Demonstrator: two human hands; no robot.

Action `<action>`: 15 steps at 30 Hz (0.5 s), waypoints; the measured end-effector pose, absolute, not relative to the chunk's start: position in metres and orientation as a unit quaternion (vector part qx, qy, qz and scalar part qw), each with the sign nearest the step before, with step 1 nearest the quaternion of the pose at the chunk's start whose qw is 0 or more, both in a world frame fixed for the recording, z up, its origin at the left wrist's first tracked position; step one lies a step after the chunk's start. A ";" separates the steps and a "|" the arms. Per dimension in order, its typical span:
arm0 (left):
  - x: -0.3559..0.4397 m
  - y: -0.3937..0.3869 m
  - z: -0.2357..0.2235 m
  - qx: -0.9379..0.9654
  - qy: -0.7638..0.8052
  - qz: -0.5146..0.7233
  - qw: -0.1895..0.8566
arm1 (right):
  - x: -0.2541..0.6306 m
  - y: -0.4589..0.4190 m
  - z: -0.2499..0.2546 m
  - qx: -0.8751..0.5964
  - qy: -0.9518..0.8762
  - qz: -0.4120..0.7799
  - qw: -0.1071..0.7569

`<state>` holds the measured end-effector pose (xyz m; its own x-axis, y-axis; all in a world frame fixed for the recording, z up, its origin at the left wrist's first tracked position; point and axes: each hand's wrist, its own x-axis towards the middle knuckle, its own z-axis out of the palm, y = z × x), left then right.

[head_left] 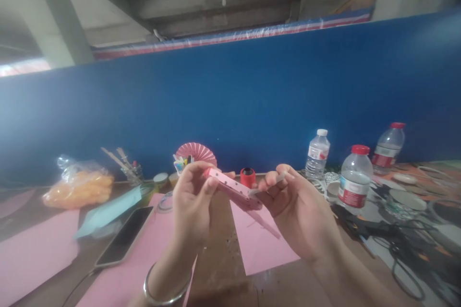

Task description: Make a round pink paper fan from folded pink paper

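Pink dotted paper piece (232, 184), narrow and folded-looking, is up in front of me above the desk (218, 273), tilted so that its left end sits higher than its right. My left hand (190, 201) grasps it by that left end, thumb on the near face, next to a small red patch at the tip. In my right hand (302, 216) the fingers are bent inward and pinch a whitish translucent strip (281, 176); another whitish bit shows by the paper's right end, but I cannot tell whether the two are joined. A silver bangle (167, 292) circles my left wrist.

Below my hands, a pink sheet (266, 259) lies flat on the desk. Just beyond them stands a red cylindrical object (248, 178) with a dark top, and a pleated pink fan (196, 151) is farther left, near the blue partition (230, 91). To my left, a dark-screened phone (124, 237) rests partly on more pink paper (144, 254). A white-capped bottle (317, 153) and two red-capped bottles (356, 177) stand to my right, near tangled black cables (401, 261).
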<state>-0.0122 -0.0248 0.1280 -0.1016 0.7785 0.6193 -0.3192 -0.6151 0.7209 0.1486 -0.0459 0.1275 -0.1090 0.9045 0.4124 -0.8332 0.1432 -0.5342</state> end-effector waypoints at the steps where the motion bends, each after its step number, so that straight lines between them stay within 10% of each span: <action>1: -0.015 -0.022 0.129 0.529 0.210 0.723 0.391 | 0.150 -0.044 0.127 -0.046 -0.353 0.655 0.667; 15: -0.049 0.005 0.137 0.415 0.183 0.814 0.362 | 0.198 0.004 0.111 -0.297 -0.500 0.371 0.725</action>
